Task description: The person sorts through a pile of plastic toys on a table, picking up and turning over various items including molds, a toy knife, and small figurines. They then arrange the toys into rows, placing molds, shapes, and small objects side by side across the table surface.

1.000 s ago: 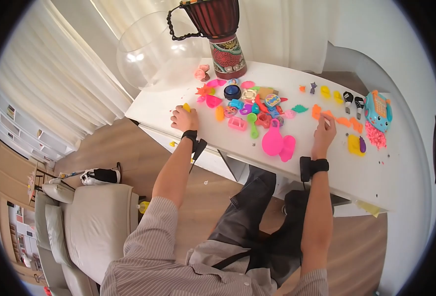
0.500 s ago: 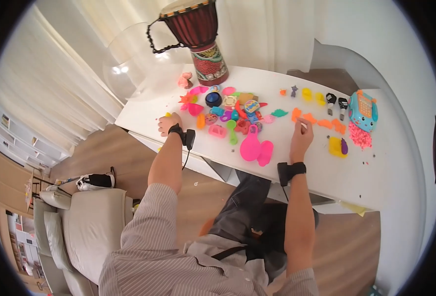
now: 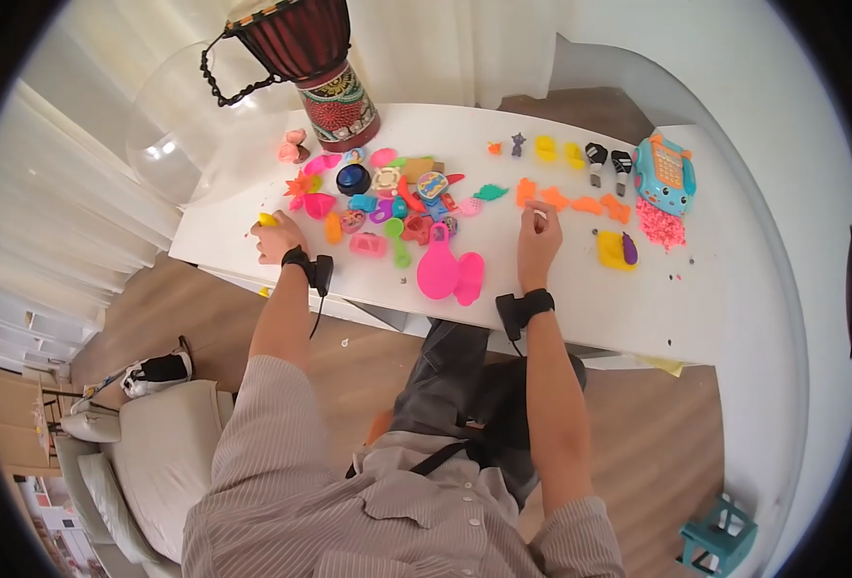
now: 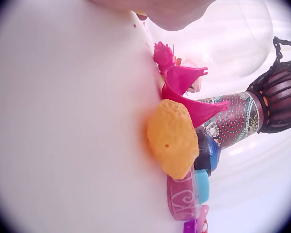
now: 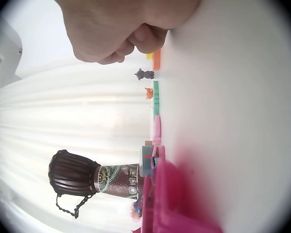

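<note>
The white table [image 3: 484,289] is sitting in front of me, and the big drum [image 3: 334,91] is standing at its back. The blue toy phone [image 3: 666,175] is resting off to my right, beside pink bits [image 3: 661,225]. My right hand [image 3: 538,249] is curling its fingers closed, resting on the table just beside the orange shapes [image 3: 555,199]. My left hand [image 3: 283,239] is pinching the little yellow piece [image 3: 268,221] over the table's left part, near the orange lump [image 3: 333,228] and the pink toys [image 3: 319,205].
</note>
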{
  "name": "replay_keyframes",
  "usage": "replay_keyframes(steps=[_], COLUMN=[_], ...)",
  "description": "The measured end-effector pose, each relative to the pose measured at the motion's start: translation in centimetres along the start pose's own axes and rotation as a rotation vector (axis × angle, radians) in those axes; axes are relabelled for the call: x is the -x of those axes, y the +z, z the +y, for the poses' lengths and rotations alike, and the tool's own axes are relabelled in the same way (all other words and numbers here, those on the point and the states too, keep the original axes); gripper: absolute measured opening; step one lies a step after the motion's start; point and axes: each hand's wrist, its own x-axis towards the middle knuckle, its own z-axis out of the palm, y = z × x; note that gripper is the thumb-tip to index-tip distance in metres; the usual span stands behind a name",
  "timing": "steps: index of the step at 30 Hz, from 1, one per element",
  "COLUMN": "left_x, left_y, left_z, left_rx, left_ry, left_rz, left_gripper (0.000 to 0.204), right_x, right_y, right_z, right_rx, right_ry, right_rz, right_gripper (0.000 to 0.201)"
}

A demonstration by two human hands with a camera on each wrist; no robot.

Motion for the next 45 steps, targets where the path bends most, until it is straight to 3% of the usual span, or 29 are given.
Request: replay_keyframes(steps=[7, 25, 37, 43, 45], left_x=[-0.4, -0.8, -1.0, -0.7, -0.9], left_y=[-0.1, -0.4, -0.2, -0.8, 0.0], left_z=[0.6, 0.5, 0.9, 0.8, 0.2], left_rx=[0.044, 0.223, 0.192, 0.194, 0.23], left_ry=[0.075, 0.018, 0.028, 0.028, 0.106], left_rz=[-0.067, -0.133, -0.059, -0.028, -0.025], left_gripper=[0.058, 0.065, 0.057, 0.052, 0.05], right_x=[-0.1, 0.2, -0.4, 1.1, 1.2], right_y=[0.1, 0.3, 0.9, 0.6, 0.1], right_z=[-0.6, -0.3, 0.6, 0.2, -0.1], right_rx=[0.031, 0.018, 0.219, 0.155, 0.28], right_ry=[-0.004, -0.012, -0.097, -0.074, -0.091], right_rz=[0.028, 0.056, -0.018, 0.007, 0.078], right_gripper=[0.008, 0.006, 0.006, 0.007, 0.007])
